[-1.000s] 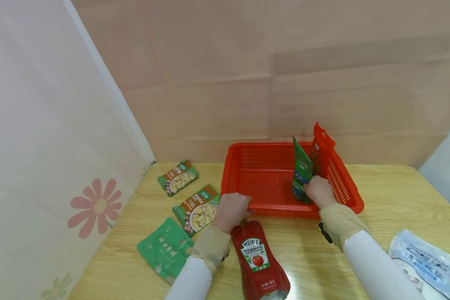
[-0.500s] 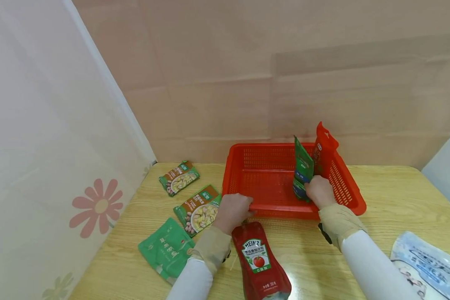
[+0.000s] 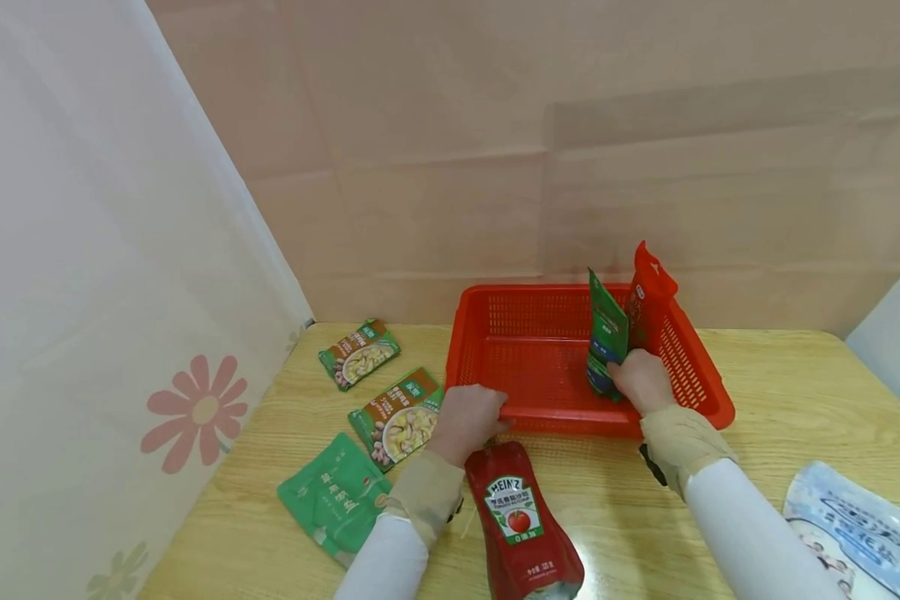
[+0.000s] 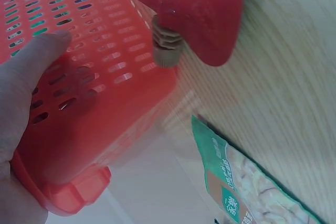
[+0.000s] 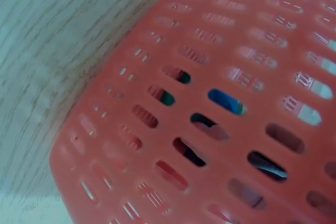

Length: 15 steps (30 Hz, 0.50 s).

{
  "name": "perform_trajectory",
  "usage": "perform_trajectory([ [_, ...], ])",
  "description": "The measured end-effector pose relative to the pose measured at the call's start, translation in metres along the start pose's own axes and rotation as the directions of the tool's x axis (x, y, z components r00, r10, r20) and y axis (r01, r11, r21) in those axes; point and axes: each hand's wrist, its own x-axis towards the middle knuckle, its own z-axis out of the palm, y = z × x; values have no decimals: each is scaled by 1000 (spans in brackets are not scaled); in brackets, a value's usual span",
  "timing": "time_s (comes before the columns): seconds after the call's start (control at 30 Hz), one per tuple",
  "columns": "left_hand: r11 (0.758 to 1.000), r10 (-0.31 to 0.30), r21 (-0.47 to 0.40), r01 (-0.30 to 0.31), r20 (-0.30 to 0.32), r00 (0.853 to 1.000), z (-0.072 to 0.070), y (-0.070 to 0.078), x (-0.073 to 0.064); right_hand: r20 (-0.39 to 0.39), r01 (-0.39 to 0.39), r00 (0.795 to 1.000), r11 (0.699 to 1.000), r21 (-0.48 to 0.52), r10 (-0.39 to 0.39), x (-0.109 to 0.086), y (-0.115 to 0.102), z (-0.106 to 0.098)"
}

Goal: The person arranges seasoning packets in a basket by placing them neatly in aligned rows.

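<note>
With fingers curled, gripping the near rim of the red basket (image 3: pixel 528 367) at its left end with the left hand (image 3: pixel 467 418), thumb against the slotted outer wall. With the right hand (image 3: pixel 642 382), over the same rim, pinching the lower part of the green packet (image 3: pixel 608 329), upright inside the basket, right of the frame's centre. Just right of that, also upright, a red packet (image 3: pixel 648 283). At lower centre, lying on the bench (image 3: pixel 765 375), a ketchup pouch (image 3: pixel 521 521), spout end toward the basket. At left, an upper soup packet (image 3: pixel 360 354) and, apart from it, a lower soup packet (image 3: pixel 397 423); below these, a green pouch (image 3: pixel 336 492), partly behind the left sleeve (image 3: pixel 390 558). At lower right, a blue-and-white bag (image 3: pixel 858 525), cut off by the frame edge.
</note>
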Motion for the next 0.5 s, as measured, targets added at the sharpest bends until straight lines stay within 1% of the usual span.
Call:
perform_trajectory([
  [0.07, 1000, -4, -1, 4, 6, 1000, -1, -1, 0, 18, -4, 1000, 1000, 4, 4, 0, -1, -3],
  [0.13, 1000, -9, -2, 9, 18, 1000, -1, -1, 0, 59, -2, 998, 1000, 7, 2, -2, -2, -6],
  [0.3, 1000, -15, -2, 15, 25, 1000, 1, -2, 0, 159, 61, 986, 998, -28, -56, -12, 1, -17],
  [0.4, 1000, -15, 8, 15, 23, 1000, 2, 0, 0, 169, 97, 982, 993, -74, -83, -23, 7, -22],
  [0.5, 1000, -20, 11, 20, 38, 999, 0, 2, 1, 160, 124, 981, 987, -104, -107, -35, 15, -23],
])
